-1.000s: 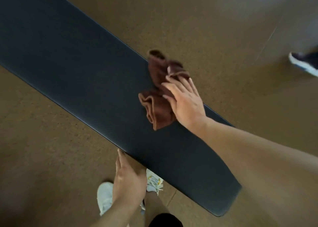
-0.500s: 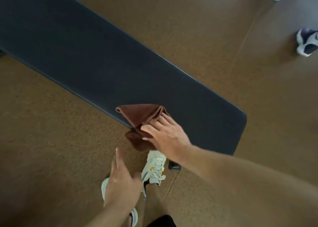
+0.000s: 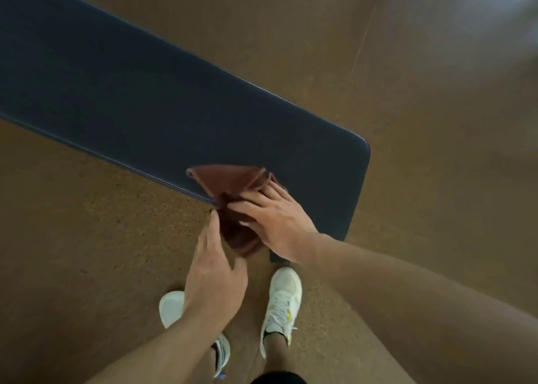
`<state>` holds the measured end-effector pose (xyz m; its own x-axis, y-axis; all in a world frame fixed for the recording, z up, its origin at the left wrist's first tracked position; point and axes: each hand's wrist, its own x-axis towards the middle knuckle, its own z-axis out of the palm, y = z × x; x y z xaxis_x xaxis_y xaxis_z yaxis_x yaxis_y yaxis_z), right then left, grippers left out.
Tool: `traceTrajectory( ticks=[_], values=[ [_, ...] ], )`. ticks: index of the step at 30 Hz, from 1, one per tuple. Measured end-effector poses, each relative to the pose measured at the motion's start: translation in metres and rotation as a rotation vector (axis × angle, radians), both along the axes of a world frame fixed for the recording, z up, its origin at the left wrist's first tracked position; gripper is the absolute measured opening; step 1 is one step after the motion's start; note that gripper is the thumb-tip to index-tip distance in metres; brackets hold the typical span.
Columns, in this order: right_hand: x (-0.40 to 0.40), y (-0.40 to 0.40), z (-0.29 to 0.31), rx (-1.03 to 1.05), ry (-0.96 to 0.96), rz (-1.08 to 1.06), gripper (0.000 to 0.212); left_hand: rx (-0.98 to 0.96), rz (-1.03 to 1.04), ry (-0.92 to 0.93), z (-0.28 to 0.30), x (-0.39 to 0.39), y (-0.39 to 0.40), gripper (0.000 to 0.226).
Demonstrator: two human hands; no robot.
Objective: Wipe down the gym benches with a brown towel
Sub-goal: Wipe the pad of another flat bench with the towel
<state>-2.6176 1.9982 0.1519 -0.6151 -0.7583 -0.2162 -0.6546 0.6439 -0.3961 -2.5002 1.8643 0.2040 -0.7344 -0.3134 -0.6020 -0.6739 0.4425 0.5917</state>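
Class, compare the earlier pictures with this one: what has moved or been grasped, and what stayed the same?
The right hand dragged the brown towel from the bench's middle to its near edge, where it now overhangs. The left hand rose from beside the shoes to touch the towel. The right hand stays on the towel.

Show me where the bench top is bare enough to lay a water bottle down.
The bench is bare along its whole length up-left of the towel, and in a strip between the towel and the rounded end. It is crowded at the near edge, where the right hand presses the towel and the left hand reaches its hanging part.
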Motion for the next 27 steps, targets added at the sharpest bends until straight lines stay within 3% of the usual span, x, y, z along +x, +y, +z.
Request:
traceTrajectory(
  ticks=[3, 8, 11, 17, 21, 23, 25, 27],
  values=[
    [-0.012, 0.03, 0.005, 0.068, 0.042, 0.112, 0.04, 0.006, -0.051, -0.044, -0.006, 0.013, 0.02, 0.097],
    [-0.078, 0.092, 0.008, 0.008, 0.014, -0.474, 0.04, 0.048, -0.098, -0.055, -0.018, 0.034, 0.063, 0.095],
    [-0.093, 0.126, 0.012, 0.026, -0.087, -0.653, 0.044, 0.049, -0.129, -0.039, -0.017, 0.039, 0.085, 0.093],
    [0.017, 0.104, 0.014, -0.197, -0.217, -1.121, 0.042, 0.105, 0.039, -0.156, -0.007, 0.037, 0.115, 0.085],
    [0.103, 0.089, 0.039, -0.017, -0.359, -1.08, 0.05, 0.208, 0.338, -0.297, 0.01, 0.043, 0.125, 0.07],
    [0.125, 0.089, 0.047, 0.054, -0.572, -1.014, 0.052, 0.27, 0.508, -0.381, 0.018, 0.058, 0.123, 0.058],
    [0.141, 0.085, 0.059, 0.013, -0.868, -0.943, 0.041, 0.381, 0.685, -0.472, 0.03, 0.072, 0.119, 0.046],
    [0.155, 0.079, 0.077, 0.015, -0.953, -0.842, 0.033, 0.5, 0.846, -0.5, 0.044, 0.084, 0.113, 0.036]
  ],
)
